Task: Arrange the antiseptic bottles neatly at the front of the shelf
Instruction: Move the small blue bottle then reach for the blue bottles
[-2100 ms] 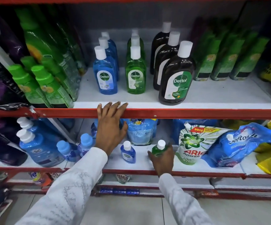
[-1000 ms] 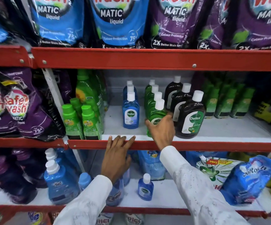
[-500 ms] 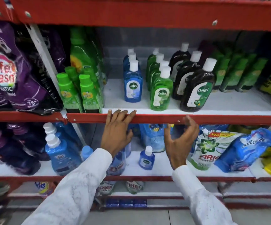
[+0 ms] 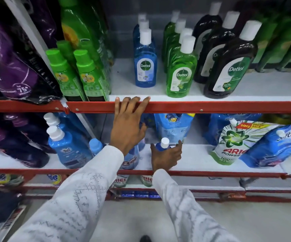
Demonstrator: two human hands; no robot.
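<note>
1. Head view, change: right hand (image 4: 165,158) has dropped from the upper shelf edge, where it hung open half a second ago, to the lower shelf (image 4: 193,159). Its fingers are now wrapped round the small blue bottle (image 4: 161,146); only the white cap and blue shoulder show above the hand.
2. Green bottle (image 4: 181,74) placed a second ago now stands alone at the front of its row, upright, label out. That one looks done.
3. Left hand (image 4: 127,126) hasn't moved: fingers spread and hooked over the red rail (image 4: 228,107), holding nothing.
4. Meaning: the small blue one is likely next up, probably bound for the front of the blue row. The front blue bottle (image 4: 145,58) sits further back than the green and dark (image 4: 230,67) fronts, so there is room ahead of it.
5. Writing, upper shelf: "Dettol" on the blue, green and dark fronts. Purple pouch (image 4: 17,74) at left reads "75".
6. Writing, lower shelf: "Surf" on a blue bottle (image 4: 68,147); "ARIEL POWER" with an "800g value pack" tag on the pouch (image 4: 235,142); "Softouch", partly cut off, on the blue pouch (image 4: 273,145).
</note>
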